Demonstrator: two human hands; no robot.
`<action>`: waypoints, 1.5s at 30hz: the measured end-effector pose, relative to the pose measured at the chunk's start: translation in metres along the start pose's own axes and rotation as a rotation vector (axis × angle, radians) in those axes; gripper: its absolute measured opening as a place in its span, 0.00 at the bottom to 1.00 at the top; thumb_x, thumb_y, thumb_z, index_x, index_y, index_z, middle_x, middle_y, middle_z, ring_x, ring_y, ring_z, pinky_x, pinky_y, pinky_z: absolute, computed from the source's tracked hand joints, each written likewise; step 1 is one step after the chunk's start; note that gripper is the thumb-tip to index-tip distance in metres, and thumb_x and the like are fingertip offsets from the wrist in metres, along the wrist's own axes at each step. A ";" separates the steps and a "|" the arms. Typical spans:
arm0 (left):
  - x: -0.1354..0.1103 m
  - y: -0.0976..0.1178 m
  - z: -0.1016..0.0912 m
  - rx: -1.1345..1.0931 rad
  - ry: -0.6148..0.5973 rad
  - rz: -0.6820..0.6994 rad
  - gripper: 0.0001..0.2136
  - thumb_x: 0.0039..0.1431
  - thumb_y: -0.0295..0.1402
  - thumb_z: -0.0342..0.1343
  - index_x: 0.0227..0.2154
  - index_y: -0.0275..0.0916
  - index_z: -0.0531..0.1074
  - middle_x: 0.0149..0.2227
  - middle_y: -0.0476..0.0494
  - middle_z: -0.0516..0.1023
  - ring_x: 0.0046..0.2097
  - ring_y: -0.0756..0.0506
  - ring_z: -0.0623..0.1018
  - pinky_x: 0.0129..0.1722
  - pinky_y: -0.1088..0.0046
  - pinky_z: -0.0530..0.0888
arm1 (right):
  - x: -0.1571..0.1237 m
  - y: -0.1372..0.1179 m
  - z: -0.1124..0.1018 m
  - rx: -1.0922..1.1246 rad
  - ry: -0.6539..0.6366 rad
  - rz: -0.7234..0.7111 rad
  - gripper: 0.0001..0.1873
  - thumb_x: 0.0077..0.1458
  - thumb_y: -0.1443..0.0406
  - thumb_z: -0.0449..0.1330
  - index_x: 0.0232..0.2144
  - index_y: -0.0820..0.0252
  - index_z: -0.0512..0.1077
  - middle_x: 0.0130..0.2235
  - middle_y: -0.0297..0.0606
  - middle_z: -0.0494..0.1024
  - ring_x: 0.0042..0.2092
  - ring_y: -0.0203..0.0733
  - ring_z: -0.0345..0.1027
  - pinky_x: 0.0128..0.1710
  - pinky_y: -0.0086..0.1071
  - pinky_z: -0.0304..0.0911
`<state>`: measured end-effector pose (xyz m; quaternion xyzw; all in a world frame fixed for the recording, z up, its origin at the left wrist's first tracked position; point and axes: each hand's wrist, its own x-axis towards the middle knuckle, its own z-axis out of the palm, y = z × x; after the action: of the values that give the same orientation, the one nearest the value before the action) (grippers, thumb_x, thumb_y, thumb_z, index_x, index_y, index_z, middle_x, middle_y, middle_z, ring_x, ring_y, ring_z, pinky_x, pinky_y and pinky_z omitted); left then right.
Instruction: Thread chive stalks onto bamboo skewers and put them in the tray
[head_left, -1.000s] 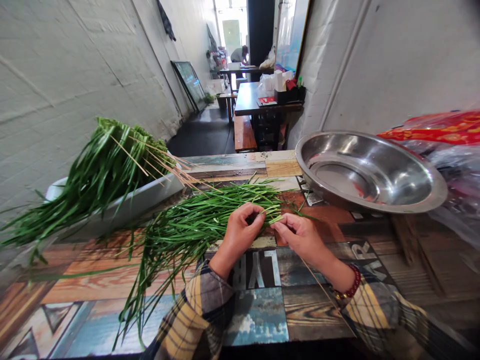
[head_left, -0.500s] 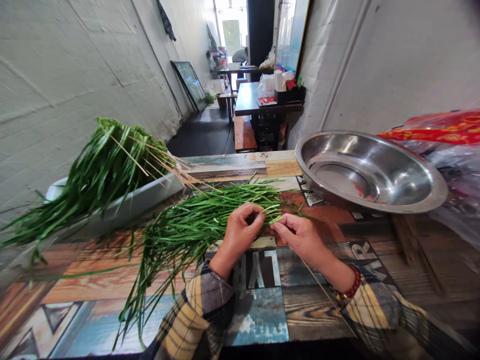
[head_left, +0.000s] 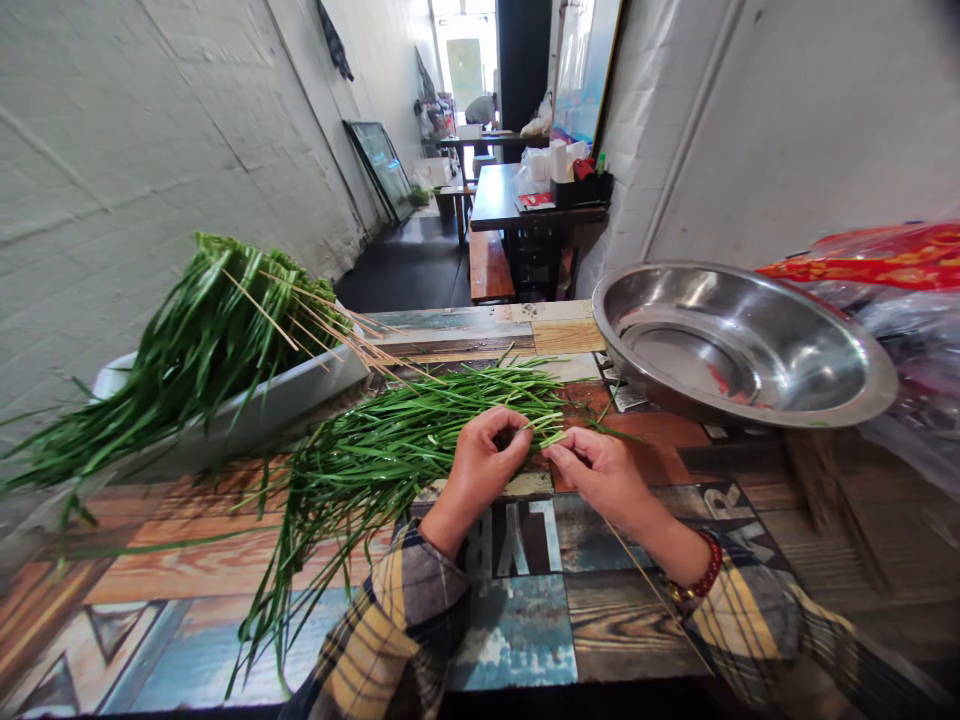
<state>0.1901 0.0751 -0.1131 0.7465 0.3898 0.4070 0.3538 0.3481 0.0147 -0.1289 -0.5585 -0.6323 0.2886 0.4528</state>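
Over the heap of green garlic chives (head_left: 390, 430) on the table, my left hand (head_left: 491, 450) pinches a few pale chive stems between thumb and forefinger. Close on its right, my right hand (head_left: 600, 475) is closed, thumb and forefinger together at the stem ends. A thin bamboo skewer (head_left: 656, 592) runs out from under the right palm towards the lower right; its tip is hidden by the fingers. Whether the skewer passes through the stems I cannot tell. Long chive leaves trail off the heap to the lower left.
At left a white tray (head_left: 300, 388) bears a big chive bundle (head_left: 225, 300), with several loose skewers (head_left: 319, 325) across it. A steel basin (head_left: 817, 345) stands at right beside red and clear plastic bags (head_left: 885, 260). Behind are another table (head_left: 495, 195) and a bench (head_left: 490, 268).
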 end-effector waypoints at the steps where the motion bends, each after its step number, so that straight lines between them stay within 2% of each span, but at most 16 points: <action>1: 0.000 0.000 0.000 0.003 0.004 -0.002 0.07 0.55 0.29 0.54 0.23 0.36 0.70 0.24 0.51 0.71 0.28 0.52 0.68 0.29 0.78 0.64 | 0.000 0.000 0.000 0.000 -0.003 0.000 0.13 0.58 0.62 0.54 0.24 0.59 0.72 0.19 0.31 0.70 0.23 0.34 0.62 0.24 0.27 0.56; 17: -0.001 0.004 0.000 0.023 0.061 0.023 0.05 0.54 0.28 0.54 0.24 0.37 0.70 0.25 0.51 0.71 0.28 0.52 0.68 0.28 0.78 0.64 | -0.001 -0.001 0.000 0.002 -0.010 0.002 0.13 0.58 0.62 0.54 0.25 0.60 0.72 0.19 0.30 0.70 0.23 0.33 0.61 0.24 0.27 0.56; 25: 0.000 0.005 0.000 0.019 0.061 0.016 0.05 0.53 0.27 0.54 0.24 0.37 0.70 0.24 0.51 0.69 0.27 0.52 0.67 0.27 0.78 0.63 | -0.001 -0.001 0.000 0.012 -0.007 0.001 0.12 0.58 0.63 0.54 0.24 0.59 0.72 0.19 0.30 0.70 0.23 0.34 0.62 0.24 0.27 0.56; 45: -0.001 0.005 0.001 0.022 0.047 -0.001 0.06 0.55 0.27 0.53 0.25 0.35 0.72 0.26 0.49 0.73 0.30 0.51 0.70 0.31 0.77 0.65 | -0.001 0.001 0.001 0.016 -0.002 0.011 0.12 0.57 0.62 0.55 0.24 0.60 0.71 0.19 0.30 0.70 0.23 0.33 0.61 0.24 0.26 0.55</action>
<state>0.1915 0.0715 -0.1096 0.7405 0.4028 0.4200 0.3362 0.3475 0.0143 -0.1304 -0.5581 -0.6272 0.2965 0.4551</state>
